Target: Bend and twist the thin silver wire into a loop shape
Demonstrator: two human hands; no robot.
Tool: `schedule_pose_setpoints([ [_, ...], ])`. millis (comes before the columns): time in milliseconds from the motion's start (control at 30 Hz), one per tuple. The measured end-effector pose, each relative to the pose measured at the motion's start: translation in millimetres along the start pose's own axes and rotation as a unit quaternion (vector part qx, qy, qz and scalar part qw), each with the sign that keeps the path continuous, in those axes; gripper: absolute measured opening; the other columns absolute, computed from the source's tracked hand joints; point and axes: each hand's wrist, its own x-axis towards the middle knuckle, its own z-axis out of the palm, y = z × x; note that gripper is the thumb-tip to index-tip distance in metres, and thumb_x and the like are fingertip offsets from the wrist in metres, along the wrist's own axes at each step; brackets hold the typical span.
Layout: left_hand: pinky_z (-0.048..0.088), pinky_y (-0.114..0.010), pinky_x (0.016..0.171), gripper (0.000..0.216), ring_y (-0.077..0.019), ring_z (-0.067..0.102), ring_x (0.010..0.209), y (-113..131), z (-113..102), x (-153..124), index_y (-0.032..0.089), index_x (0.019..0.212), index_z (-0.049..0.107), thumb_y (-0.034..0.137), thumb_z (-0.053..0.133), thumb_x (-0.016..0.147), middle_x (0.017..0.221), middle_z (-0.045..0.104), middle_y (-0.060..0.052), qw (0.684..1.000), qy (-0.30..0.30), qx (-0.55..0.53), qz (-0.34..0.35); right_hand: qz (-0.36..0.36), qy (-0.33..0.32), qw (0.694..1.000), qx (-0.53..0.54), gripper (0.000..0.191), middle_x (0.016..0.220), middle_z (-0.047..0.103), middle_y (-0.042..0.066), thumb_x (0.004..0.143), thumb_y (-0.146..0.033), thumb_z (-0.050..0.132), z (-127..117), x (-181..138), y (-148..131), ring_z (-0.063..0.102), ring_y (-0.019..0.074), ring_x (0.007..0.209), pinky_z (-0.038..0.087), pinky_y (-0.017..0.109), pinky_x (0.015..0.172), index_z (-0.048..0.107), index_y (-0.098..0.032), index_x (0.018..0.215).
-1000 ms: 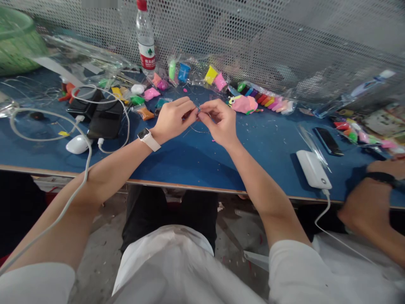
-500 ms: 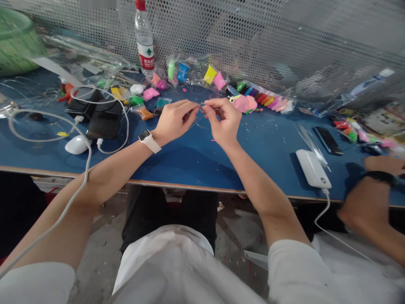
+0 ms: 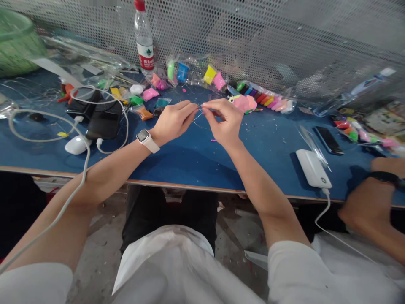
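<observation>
My left hand [image 3: 177, 120], with a watch [image 3: 144, 136] on its wrist, is closed in a pinch above the blue table. Its fingertips almost meet those of my right hand [image 3: 223, 120], pinched as well. Between them runs a thin pale strand [image 3: 198, 115], which curves down below the fingers; its exact kind is too fine to make out. Just behind my right hand lies a pink clay figure [image 3: 247, 103] with a yellow patch and an eye. A tiny pink piece [image 3: 213, 140] rests on the table beneath my hands.
Bagged clay packets [image 3: 209, 75], a water bottle [image 3: 144, 46] and a row of coloured clay [image 3: 265, 99] line the perforated back panel. Left are a black phone [image 3: 106, 120] and white cables. To the right are a power bank [image 3: 313, 169], another phone [image 3: 328, 140] and a co-worker's arm [image 3: 370, 202].
My left wrist has turned slightly, so the watch face shows more. Both hands keep their pinch in nearly the same place. The co-worker's arm has shifted a little right.
</observation>
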Motion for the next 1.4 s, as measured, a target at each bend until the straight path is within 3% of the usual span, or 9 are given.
schedule_pose_setpoints([
  [133, 0.049, -0.034, 0.068, 0.041, -0.0198, 0.067, 0.076, 2.2, -0.3, 1.2, 0.022, 0.103, 0.071, 0.04, 0.038, 0.12, 0.085, 0.067, -0.007, 1.0, -0.014, -0.009, -0.002, -0.04, -0.002, 0.999, -0.019, 0.033, 0.103, 0.084, 0.004, 0.109, -0.059, 0.067, -5.6, 4.8, 3.4, 0.083, 0.0264, 0.104, 0.072, 0.053, 0.102, 0.086, -0.033, 0.106],
  [300, 0.046, -0.033, 0.066, 0.038, -0.0185, 0.064, 0.074, -3.6, -1.4, -0.5, 0.022, 0.104, 0.069, 0.037, 0.038, 0.12, 0.085, 0.065, -0.006, 1.0, -0.014, 0.019, 0.007, 0.011, 0.036, 0.999, 0.027, 0.032, 0.103, 0.083, 0.002, 0.108, -0.06, 0.069, 9.5, -1.1, -0.6, 0.082, 0.0225, 0.096, 0.074, 0.046, 0.092, 0.085, -0.032, 0.107],
  [533, 0.042, -0.032, 0.061, 0.035, -0.0164, 0.06, 0.068, 2.4, 0.9, 0.4, 0.021, 0.097, 0.065, 0.031, 0.04, 0.119, 0.082, 0.064, -0.005, 0.998, 0.003, 0.057, 0.031, 0.057, 0.081, 0.994, 0.044, 0.041, 0.102, 0.082, 0.003, 0.105, -0.068, 0.068, 22.6, -7.2, -5.2, 0.081, 0.0222, 0.099, 0.073, 0.046, 0.1, 0.083, -0.029, 0.107],
  [667, 0.047, -0.032, 0.063, 0.035, -0.0163, 0.062, 0.069, 7.6, 3.0, 2.8, 0.022, 0.093, 0.066, 0.031, 0.042, 0.118, 0.08, 0.064, -0.005, 0.999, 0.039, 0.038, 0.001, 0.065, 0.063, 0.995, 0.033, 0.045, 0.104, 0.083, 0.004, 0.103, -0.071, 0.068, 18.1, -4.4, -9.8, 0.082, 0.0248, 0.104, 0.072, 0.049, 0.106, 0.084, -0.029, 0.105],
  [767, 0.051, -0.031, 0.065, 0.028, -0.0158, 0.067, 0.072, 7.6, 1.5, 3.8, 0.023, 0.104, 0.071, 0.033, 0.048, 0.117, 0.086, 0.069, -0.005, 0.997, 0.062, 0.049, -0.019, 0.061, 0.06, 0.996, 0.023, 0.042, 0.105, 0.084, 0.004, 0.105, -0.068, 0.067, 18.5, -4.9, -8.0, 0.083, 0.0244, 0.104, 0.073, 0.048, 0.104, 0.085, -0.03, 0.108],
  [900, 0.056, -0.032, 0.068, 0.031, -0.0174, 0.074, 0.082, 6.2, -0.7, 3.4, 0.024, 0.111, 0.073, 0.035, 0.045, 0.118, 0.1, 0.075, -0.009, 0.996, 0.065, 0.053, -0.021, 0.043, 0.062, 0.997, 0.009, 0.037, 0.104, 0.083, 0.003, 0.11, -0.06, 0.064, 23.7, -8.6, 1.8, 0.084, 0.0224, 0.101, 0.074, 0.044, 0.097, 0.084, -0.03, 0.115],
  [1067, 0.063, -0.037, 0.077, 0.034, -0.0218, 0.079, 0.097, 2.8, -1.0, 2.8, 0.024, 0.111, 0.074, 0.034, 0.043, 0.119, 0.11, 0.077, -0.011, 0.997, 0.063, 0.052, -0.011, 0.071, 0.064, 0.994, 0.052, 0.037, 0.105, 0.084, 0.003, 0.106, -0.062, 0.071, 26.7, -9.6, 4.5, 0.084, 0.0218, 0.095, 0.075, 0.046, 0.097, 0.085, -0.029, 0.113],
  [1400, 0.062, -0.037, 0.075, 0.028, -0.0209, 0.076, 0.086, 6.2, -5.9, 7.1, 0.023, 0.105, 0.073, 0.035, 0.05, 0.117, 0.098, 0.074, -0.009, 0.997, 0.063, 0.041, -0.034, 0.052, 0.038, 0.997, 0.053, 0.034, 0.11, 0.083, 0.003, 0.107, -0.06, 0.069, 20.5, -6.6, -6.2, 0.082, 0.0224, 0.109, 0.074, 0.046, 0.1, 0.086, -0.032, 0.115],
])
